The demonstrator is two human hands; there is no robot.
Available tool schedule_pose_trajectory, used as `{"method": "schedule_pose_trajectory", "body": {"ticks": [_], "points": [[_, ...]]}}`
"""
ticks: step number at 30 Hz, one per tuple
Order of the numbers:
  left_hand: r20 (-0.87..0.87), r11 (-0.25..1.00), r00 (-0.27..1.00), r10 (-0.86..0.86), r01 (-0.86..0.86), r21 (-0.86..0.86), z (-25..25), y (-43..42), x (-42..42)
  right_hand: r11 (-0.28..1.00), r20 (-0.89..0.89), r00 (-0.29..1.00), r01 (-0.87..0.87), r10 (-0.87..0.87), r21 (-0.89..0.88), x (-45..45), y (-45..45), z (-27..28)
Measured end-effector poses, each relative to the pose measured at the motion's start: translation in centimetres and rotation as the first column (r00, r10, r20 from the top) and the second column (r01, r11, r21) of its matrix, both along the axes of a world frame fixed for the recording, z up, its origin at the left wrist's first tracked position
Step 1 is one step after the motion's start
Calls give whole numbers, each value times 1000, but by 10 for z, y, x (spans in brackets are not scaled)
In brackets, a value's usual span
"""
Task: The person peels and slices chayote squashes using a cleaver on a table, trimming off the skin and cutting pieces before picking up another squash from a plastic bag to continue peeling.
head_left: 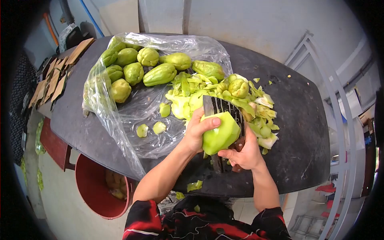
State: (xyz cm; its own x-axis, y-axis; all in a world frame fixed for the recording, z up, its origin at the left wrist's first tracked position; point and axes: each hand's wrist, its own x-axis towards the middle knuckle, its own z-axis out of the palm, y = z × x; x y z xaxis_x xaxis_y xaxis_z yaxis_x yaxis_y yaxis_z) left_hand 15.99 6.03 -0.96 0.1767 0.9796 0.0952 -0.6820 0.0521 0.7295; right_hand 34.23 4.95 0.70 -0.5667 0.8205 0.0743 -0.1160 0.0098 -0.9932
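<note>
We take the clear plastic bag (pixel 126 134) as our landmark; it lies spread over the dark table (pixel 298 160), its mouth toward the hands. Just off the bag's near right side, we see the left hand (pixel 195 134) curled firmly round the peeled green fruit (pixel 219 136), its thumb pressed on the upper face and its fingers mostly hidden. The right hand (pixel 249 152) is closed round the brown handle of the broad dark tool (pixel 209 105) — we make out pale stripes across its flat part, but the fruit covers much of it. The right thumb touches the fruit's lower edge, so both hands meet at the fruit, above the table.

Inside the bag, toward its far left, we find a group of unpeeled green fruits (pixel 160 75), plump and ridged. Over the bag's right edge spreads a heap of peelings (pixel 190 98), running past the bag onto the bare table, with a small yellowish-green fruit (pixel 239 88) on top. A few loose scraps (pixel 159 128) lie on the bag left of the heap. Left of the bag we notice cardboard pieces (pixel 60 78); below its near left corner, on the floor, stands a red bucket (pixel 90 188) — pale contents inside.
</note>
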Motion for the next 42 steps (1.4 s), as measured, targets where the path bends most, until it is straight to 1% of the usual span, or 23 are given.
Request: {"method": "schedule_pose_trajectory", "body": {"ticks": [3, 5, 6, 9, 10, 12, 15, 16, 18, 19, 21, 22, 24, 25, 27, 28, 30, 33, 34, 36, 37, 39, 42], "points": [[38, 1000, 999, -2, 1, 10, -3, 1, 0, 999, -6, 999, 48, -48, -17, -8, -3, -5], [51, 1000, 999, 10, -11, 15, -5, 2, 1, 997, -109, 991, 72, -73, -11, -12, -4, -11], [63, 1000, 998, 21, -23, 22, -5, 3, 2, 997, -109, 991, 72, -72, -12, -12, -4, -12], [64, 999, 997, 32, -32, 5, -6, 3, 2, 996, -77, 994, 71, -75, -51, -10, -4, -16], [64, 999, 997, 31, -32, 5, -5, 3, 2, 998, -68, 996, 61, -59, 28, -11, -3, -18], [52, 1000, 999, -2, 2, -12, -4, 3, 0, 993, -59, 997, 52, -45, 107, -11, -1, -15], [82, 1000, 997, 1, 2, -31, -4, 2, 1, 995, 12, 1000, 0, -1, 97, -11, -2, -6], [81, 1000, 997, 1, 1, -29, -3, 1, 2, 999, -27, 999, 38, -37, 38, -13, -4, -9], [57, 995, 994, 90, -88, -38, 1, 0, 3, 997, -68, 995, 71, -72, -19, -17, -8, -10], [56, 995, 994, 89, -87, -38, 1, 0, 3, 988, -47, 995, 84, -91, -126, -17, -10, -9], [16, 993, 993, 120, -120, -9, 0, 2, 1, 967, -24, 994, 100, -108, -233, -19, -11, -11], [16, 993, 993, 118, -118, -12, 0, 2, 1, 985, -48, 993, 102, -110, -137, -20, -10, -17], [35, 995, 995, 95, -95, -24, 0, 2, 0, 994, -74, 991, 105, -108, -38, -20, -8, -19], [35, 995, 995, 94, -93, -26, 1, 2, -1, 997, -51, 995, 79, -80, -26, -18, -6, -17], [35, 997, 998, 51, -49, -61, 5, 2, 0, 998, -26, 998, 57, -57, -9, -15, -5, -13], [36, 997, 998, 50, -48, -58, 4, 3, 1, 999, -41, 998, 44, -45, -31, -15, -5, -12], [-30, 994, 995, 100, -102, -51, 0, 3, 3, 999, -60, 998, 21, -24, -48, -18, -6, -13], [9, 993, 993, 116, -116, -26, 0, 4, -1, 996, -130, 988, 80, -86, -47, -24, -8, -16], [9, 993, 993, 118, -118, -26, -2, 5, -2, 987, -59, 994, 82, -91, -142, -22, -8, -13], [-35, 989, 992, 120, -122, -81, -5, 7, -3, 968, 13, 997, 83, -82, -235, -22, -7, -13], [-34, 989, 992, 121, -123, -80, -3, 7, -3, 989, -10, 998, 63, -65, -135, -21, -5, -17], [31, 992, 995, 97, -94, -83, 5, 5, -2, 998, -32, 998, 50, -51, -36, -20, -4, -18], [2, 996, 999, 49, -48, -76, -1, 6, -5, 999, -58, 998, 23, -25, -25, -19, -4, -16]]}}
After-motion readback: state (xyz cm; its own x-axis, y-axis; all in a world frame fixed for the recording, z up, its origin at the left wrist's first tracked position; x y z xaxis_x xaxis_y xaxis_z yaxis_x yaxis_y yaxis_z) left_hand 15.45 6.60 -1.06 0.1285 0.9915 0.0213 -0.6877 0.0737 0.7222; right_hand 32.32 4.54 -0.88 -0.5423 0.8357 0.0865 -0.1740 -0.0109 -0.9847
